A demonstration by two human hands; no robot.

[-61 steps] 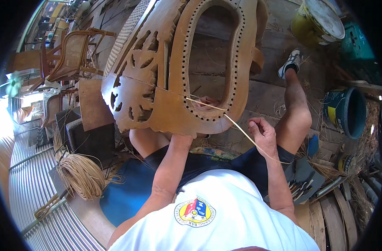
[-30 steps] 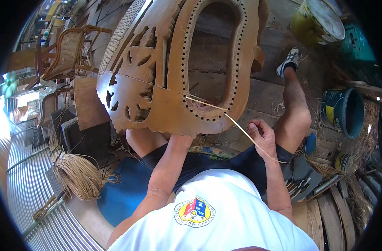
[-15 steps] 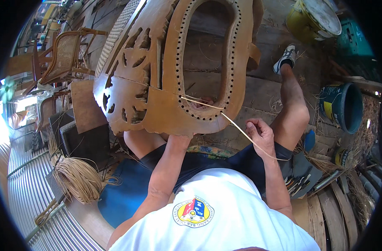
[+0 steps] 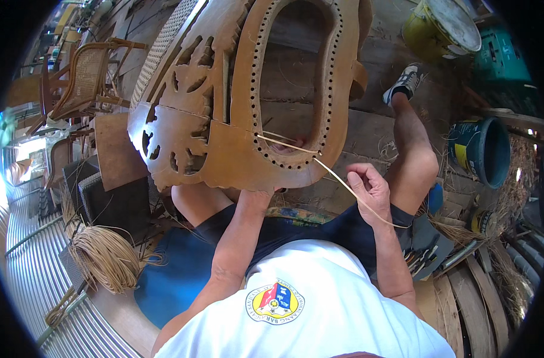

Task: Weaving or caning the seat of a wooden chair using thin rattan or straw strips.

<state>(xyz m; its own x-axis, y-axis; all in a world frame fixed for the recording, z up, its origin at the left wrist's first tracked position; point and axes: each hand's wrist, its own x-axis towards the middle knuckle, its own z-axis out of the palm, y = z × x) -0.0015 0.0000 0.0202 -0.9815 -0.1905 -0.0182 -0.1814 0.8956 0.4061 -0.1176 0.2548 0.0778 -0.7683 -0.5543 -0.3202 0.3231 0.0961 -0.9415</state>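
Note:
A brown carved wooden chair frame point(image 4: 236, 156) rests over my thighs, with an oval opening ringed by small holes. A pale cane strand point(image 4: 343, 184) crosses the opening's near end from a hole on the left to one on the right. From there it runs out across my right hand point(image 4: 371, 190), its free end by the wrist. That hand's fingers are loosely bent, the thumb a little apart from them. My left hand point(image 4: 294, 145) reaches beneath the frame; part of it shows dimly through the opening, near another length of cane. Its grip is hidden.
A cane coil point(image 4: 105, 258) lies at the left by a corrugated metal sheet point(image 4: 51, 280). A cane-backed chair point(image 4: 81, 77) stands farther left. On the right are a dark green bucket point(image 4: 493, 152), a yellow bucket point(image 4: 442, 30), hand tools point(image 4: 424, 259) and wooden slats point(image 4: 463, 298).
A length of cane shows more plainly beneath the opening beside my left hand. My right hand's fingers have lifted slightly off the thumb. The whole view has shifted a little.

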